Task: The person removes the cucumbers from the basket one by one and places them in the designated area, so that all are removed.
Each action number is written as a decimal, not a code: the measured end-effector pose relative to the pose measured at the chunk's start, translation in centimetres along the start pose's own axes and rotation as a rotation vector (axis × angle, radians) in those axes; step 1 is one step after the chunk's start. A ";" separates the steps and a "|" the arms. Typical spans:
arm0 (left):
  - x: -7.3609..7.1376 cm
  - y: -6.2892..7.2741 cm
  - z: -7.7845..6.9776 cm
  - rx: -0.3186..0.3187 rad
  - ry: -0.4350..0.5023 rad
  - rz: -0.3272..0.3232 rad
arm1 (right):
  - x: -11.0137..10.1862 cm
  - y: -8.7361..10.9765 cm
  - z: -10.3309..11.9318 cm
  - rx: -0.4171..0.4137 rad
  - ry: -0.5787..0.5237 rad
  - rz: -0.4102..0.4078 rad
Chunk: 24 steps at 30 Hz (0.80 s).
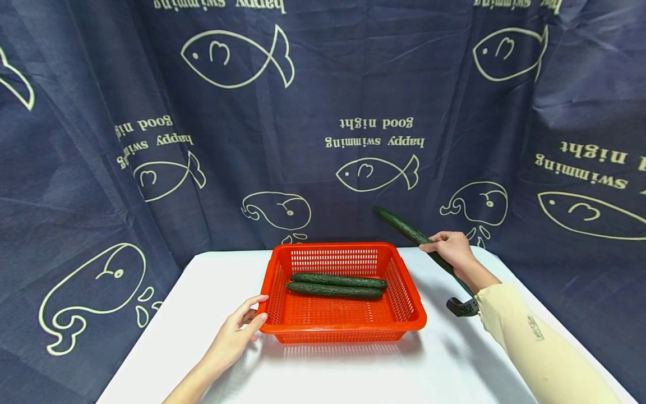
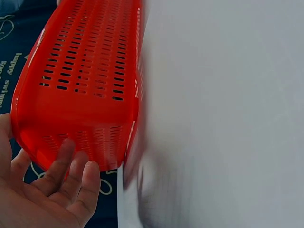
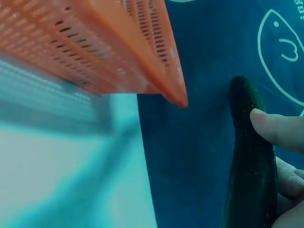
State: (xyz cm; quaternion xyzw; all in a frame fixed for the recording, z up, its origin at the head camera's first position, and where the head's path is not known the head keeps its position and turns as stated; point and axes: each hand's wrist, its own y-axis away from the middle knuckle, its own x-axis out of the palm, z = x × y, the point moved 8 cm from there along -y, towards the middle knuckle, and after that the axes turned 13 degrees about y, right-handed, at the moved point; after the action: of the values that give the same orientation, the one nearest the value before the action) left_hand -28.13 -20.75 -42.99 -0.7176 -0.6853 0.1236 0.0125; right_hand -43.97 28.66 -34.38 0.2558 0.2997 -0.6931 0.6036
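Note:
A red plastic basket [image 1: 348, 327] with slotted walls stands on the white table. Inside it, two dark green cucumbers [image 1: 335, 290] lie side by side across the bottom. My left hand [image 1: 234, 334] holds the basket's left rim by thumb and index finger; in the left wrist view its other fingers [image 2: 90, 183] are bent loosely beside the slotted wall [image 2: 76, 107]. Up in the air, right of the basket, my right hand [image 1: 451, 251] grips a third cucumber [image 1: 401, 225]. That cucumber [image 3: 251, 180] slants, its far end pointing up and left, with the thumb [image 3: 273, 126] pressed along it.
A dark blue curtain [image 1: 313, 112] printed with fish hangs right behind the table's back edge. The white tabletop [image 1: 303, 381] extends on both sides of the basket and in front of it. A black wrist mount [image 1: 461, 307] hangs at my right cuff.

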 end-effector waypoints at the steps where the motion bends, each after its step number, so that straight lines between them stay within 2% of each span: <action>1: 0.0 0.0 -0.1 0.004 -0.002 0.001 | -0.1 0.0 -0.3 0.007 -0.004 -0.006; 8: 0.2 0.0 -0.3 0.015 -0.011 0.017 | -0.3 0.2 -2.1 0.033 -0.004 -0.043; 14: 0.0 0.0 0.0 -0.019 -0.005 -0.002 | -0.4 0.3 -4.1 0.056 -0.006 -0.086; 20: 0.1 0.1 -0.1 -0.004 -0.014 0.003 | -0.3 0.6 -6.0 0.083 -0.020 -0.097; 24: 0.1 0.1 -0.2 0.001 -0.006 0.003 | 0.1 0.8 -7.3 0.104 0.008 -0.107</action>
State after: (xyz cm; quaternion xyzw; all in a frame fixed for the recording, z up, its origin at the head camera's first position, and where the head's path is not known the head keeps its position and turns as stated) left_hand -27.95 -20.66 -42.82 -0.7182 -0.6842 0.1261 0.0104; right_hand -43.23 33.83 -39.56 0.2732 0.2788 -0.7381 0.5503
